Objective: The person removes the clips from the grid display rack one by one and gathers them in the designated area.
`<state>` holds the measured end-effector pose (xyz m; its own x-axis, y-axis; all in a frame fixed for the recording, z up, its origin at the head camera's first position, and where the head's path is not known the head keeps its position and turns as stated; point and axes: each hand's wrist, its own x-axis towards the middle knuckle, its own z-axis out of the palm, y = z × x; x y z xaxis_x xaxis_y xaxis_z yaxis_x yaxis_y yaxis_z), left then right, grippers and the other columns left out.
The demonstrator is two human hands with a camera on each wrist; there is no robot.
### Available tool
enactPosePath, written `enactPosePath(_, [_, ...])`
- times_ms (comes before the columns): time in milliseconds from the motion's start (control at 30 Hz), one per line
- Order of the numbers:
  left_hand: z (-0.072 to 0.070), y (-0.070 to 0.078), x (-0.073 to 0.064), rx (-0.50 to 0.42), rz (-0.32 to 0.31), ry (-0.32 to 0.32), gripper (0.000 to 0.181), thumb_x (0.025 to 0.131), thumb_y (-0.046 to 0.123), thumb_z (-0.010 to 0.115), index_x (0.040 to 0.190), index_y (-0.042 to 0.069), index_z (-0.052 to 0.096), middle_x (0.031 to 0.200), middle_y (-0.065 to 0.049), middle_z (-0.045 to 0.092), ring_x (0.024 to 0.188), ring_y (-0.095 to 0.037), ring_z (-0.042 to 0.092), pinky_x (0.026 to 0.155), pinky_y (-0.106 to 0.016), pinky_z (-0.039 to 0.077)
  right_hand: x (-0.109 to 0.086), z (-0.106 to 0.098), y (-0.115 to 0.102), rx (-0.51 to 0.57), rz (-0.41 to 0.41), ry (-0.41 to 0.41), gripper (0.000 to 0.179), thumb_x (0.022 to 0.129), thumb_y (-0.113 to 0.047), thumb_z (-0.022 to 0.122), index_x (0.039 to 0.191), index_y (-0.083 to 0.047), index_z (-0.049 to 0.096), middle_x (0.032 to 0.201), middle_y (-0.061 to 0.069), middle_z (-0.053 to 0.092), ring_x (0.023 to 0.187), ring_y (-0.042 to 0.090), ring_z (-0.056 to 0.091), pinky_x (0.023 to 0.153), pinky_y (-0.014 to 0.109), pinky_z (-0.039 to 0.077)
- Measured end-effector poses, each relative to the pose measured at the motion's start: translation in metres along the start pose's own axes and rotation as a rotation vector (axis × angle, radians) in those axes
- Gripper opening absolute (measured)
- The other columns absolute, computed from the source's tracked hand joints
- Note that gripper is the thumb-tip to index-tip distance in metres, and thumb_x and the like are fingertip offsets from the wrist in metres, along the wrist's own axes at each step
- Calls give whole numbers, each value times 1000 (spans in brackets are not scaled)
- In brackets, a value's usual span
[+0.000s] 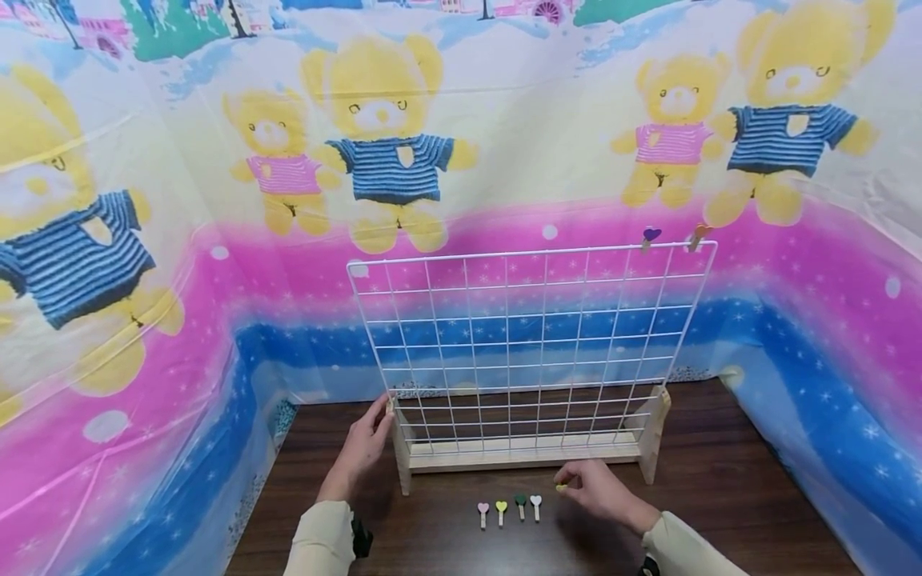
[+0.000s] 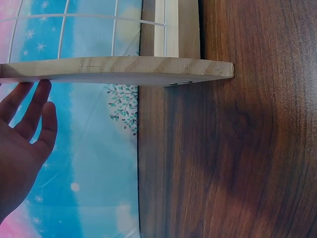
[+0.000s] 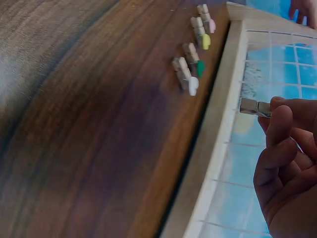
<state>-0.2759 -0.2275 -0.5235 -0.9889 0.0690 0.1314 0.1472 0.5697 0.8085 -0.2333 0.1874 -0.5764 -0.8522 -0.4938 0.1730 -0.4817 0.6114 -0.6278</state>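
My right hand (image 1: 601,490) pinches a small wooden clothespin (image 3: 249,106) between thumb and fingertips, in front of the white wire grid (image 1: 507,344). In the head view a bit of yellow shows at the fingertips. My left hand (image 1: 358,450) is at the left wooden side support (image 2: 148,72) of the stand, fingertips against its outer face. On the table lie several heart clothespins: pink (image 1: 483,512), yellow (image 1: 501,510), dark green (image 1: 521,504) and white (image 1: 536,504). Clipped on the grid's top wire at right are a purple heart clothespin (image 1: 651,235) and an orange one (image 1: 699,235).
The grid stands upright in a pale wooden base (image 1: 526,454) on a dark brown wood-grain table (image 1: 432,544). Behind and on both sides hangs a patterned cloth (image 1: 519,144) with printed teddy bears.
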Motion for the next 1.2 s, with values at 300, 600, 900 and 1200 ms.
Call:
enactPosePath(300, [1,-1,0,5,7,2,48,103,28,42,148,16,34,137,-21,47,121,-34,47,93,-52,41,0,19,14,69,70,-109,10,81,-8,72,92,-6,71,80,-10,64,68,2,55,57,24,46])
enactPosePath(600, [1,0,-2,1,8,7,46,103,25,43,147,17,35,136,-21,48,120,-35,48,93,-53,41,-1,33,22,182,175,-139,12,81,-3,71,92,-1,68,76,-4,61,59,9,57,48,25,49])
enactPosePath(900, [1,-1,-2,28,81,38,47,103,31,40,147,14,36,133,-24,49,116,-38,50,89,-53,44,-1,41,28,186,214,-138,7,81,-3,69,88,-5,68,73,-5,62,53,9,56,48,25,47])
enactPosePath(1200, [0,1,1,-3,-4,2,46,103,23,43,148,16,34,138,-20,46,122,-34,47,95,-51,40,-3,47,33,145,190,-114,3,82,-3,68,85,-3,68,68,-7,59,49,7,53,46,24,45])
